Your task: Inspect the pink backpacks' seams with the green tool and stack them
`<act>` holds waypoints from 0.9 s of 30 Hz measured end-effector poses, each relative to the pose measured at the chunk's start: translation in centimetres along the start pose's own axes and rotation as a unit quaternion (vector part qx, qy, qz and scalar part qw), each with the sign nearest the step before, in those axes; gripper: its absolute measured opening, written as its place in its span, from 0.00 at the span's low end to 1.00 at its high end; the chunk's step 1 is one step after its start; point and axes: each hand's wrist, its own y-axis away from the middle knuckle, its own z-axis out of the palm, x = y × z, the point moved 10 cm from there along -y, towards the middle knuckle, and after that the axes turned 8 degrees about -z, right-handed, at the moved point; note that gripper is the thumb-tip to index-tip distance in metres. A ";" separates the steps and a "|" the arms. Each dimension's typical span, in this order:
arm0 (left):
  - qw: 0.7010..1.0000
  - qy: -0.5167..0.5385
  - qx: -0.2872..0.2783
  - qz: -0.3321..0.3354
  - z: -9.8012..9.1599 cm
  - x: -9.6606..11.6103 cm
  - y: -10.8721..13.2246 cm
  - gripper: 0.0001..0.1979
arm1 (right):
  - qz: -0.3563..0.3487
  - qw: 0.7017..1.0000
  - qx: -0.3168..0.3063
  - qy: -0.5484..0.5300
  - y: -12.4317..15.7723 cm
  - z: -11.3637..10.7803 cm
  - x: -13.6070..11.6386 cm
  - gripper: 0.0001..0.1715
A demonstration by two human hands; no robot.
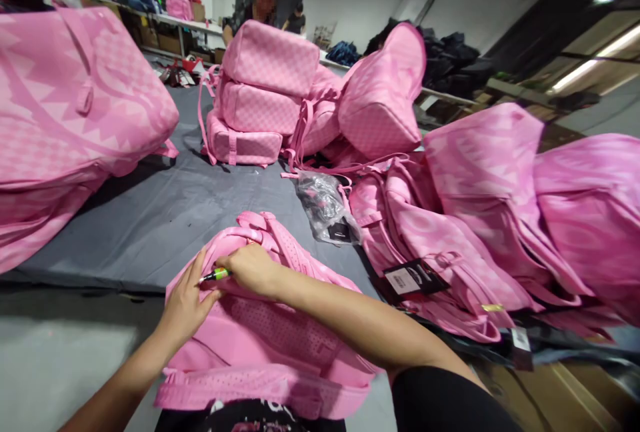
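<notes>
A pink backpack (300, 352) lies in front of me at the table's near edge, its dotted back panel and straps facing up. My left hand (189, 302) grips its upper left edge, thumb and fingers around the fabric. My right hand (253, 269) is closed on a black marker pen (216, 275) with a green band. The pen's tip points left, toward my left hand, close to the pink fabric. My right fingertips are partly hidden behind the hand.
A grey-covered table (200, 195) carries stacked pink backpacks (270, 59), a large pink bag (75, 105) at left and tagged backpacks (450, 252) at right. A clear plastic bag (325, 205) lies mid-table. Behind stands a person (263, 2); a cardboard box (565, 399) sits lower right.
</notes>
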 end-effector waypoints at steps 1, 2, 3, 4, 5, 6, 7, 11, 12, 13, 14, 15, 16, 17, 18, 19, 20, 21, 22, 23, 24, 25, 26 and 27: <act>1.000 0.007 -0.002 -0.005 0.0 -0.2 0.0 0.41 | 0.003 1.000 -0.009 0.012 -0.2 0.1 0.0 0.23; 1.000 0.015 -0.002 -0.012 0.0 -0.4 0.0 0.41 | 0.004 1.000 -0.017 0.022 -0.4 0.3 0.0 0.25; 1.000 0.022 -0.001 -0.021 0.0 -0.7 0.0 0.42 | 0.000 0.999 -0.027 0.030 -0.6 0.5 -0.2 0.25; 0.999 0.026 0.002 -0.034 -0.1 -1.1 0.0 0.44 | -0.003 0.999 -0.036 0.035 -0.6 0.7 -0.2 0.24; 0.998 0.027 0.000 -0.050 -0.1 -1.5 0.0 0.46 | -0.003 0.998 -0.044 0.038 -0.6 1.0 -0.2 0.21; 0.997 0.025 -0.005 -0.071 -0.1 -2.0 -0.1 0.46 | 0.001 0.998 -0.052 0.037 -0.2 1.2 0.1 0.18; 0.995 0.021 -0.015 -0.094 0.0 -2.4 -0.1 0.44 | 0.011 0.998 -0.057 0.032 0.4 1.3 0.6 0.14; 0.989 0.014 -0.047 -0.141 0.2 -2.5 -0.3 0.34 | 0.098 0.991 -0.086 0.017 5.8 1.2 4.3 0.06; 0.989 0.017 -0.040 -0.140 0.0 -2.2 -0.5 0.34 | 0.130 0.987 -0.092 0.018 7.9 0.9 5.3 0.06; 0.990 0.019 -0.033 -0.137 -0.3 -1.7 -0.6 0.35 | 0.163 0.982 -0.093 0.019 10.1 0.5 6.2 0.06; 0.990 0.021 -0.028 -0.137 -0.5 -1.3 -0.7 0.35 | 0.194 0.977 -0.089 0.025 12.3 0.1 6.8 0.05; 0.990 0.021 -0.029 -0.140 -0.6 -0.9 -0.8 0.35 | 0.218 0.972 -0.079 0.034 14.4 -0.3 7.0 0.05; 0.989 0.020 -0.036 -0.143 -0.6 -0.3 -0.8 0.34 | 0.236 0.969 -0.071 0.025 16.4 -0.4 6.8 0.07; 0.988 0.017 -0.049 -0.145 -0.7 0.5 -0.9 0.33 | 0.253 0.965 -0.071 -0.008 18.4 0.2 6.4 0.09; 0.988 0.013 -0.064 -0.142 -0.8 1.5 -0.9 0.31 | 0.268 0.957 -0.085 -0.070 20.1 1.4 5.9 0.10; 0.988 0.009 -0.078 -0.132 -1.2 3.0 -0.9 0.29 | 0.290 0.934 -0.111 -0.176 21.8 3.3 5.1 0.11; 0.990 0.008 -0.086 -0.111 -1.9 5.0 -1.0 0.28 | 0.311 0.905 -0.129 -0.261 23.4 4.9 4.4 0.12; 0.993 0.008 -0.087 -0.075 -3.1 7.6 -1.2 0.27 | 0.324 0.875 -0.134 -0.334 24.5 5.9 3.6 0.15; 0.996 0.008 -0.082 -0.028 -4.6 10.7 -1.4 0.27 | 0.331 0.855 -0.124 -0.381 25.4 6.1 3.1 0.21; 0.997 0.009 -0.073 0.031 -6.6 14.2 -1.7 0.28 | 0.329 0.852 -0.097 -0.396 25.8 5.4 2.8 0.27; 0.994 0.001 -0.057 0.097 -8.9 18.0 -1.9 0.31 | 0.317 0.858 -0.062 -0.399 26.0 3.9 2.8 0.33; 0.988 -0.021 -0.037 0.150 -11.4 21.4 -2.3 0.35 | 0.297 0.866 -0.031 -0.401 26.0 2.1 2.6 0.36; 0.981 -0.049 -0.023 0.186 -13.9 24.5 -2.8 0.36 | 0.271 0.873 -0.008 -0.406 25.7 0.0 2.5 0.38; 0.976 -0.074 -0.006 0.205 -16.4 27.1 -3.5 0.35 | 0.239 0.880 0.013 -0.410 25.1 -2.4 2.5 0.38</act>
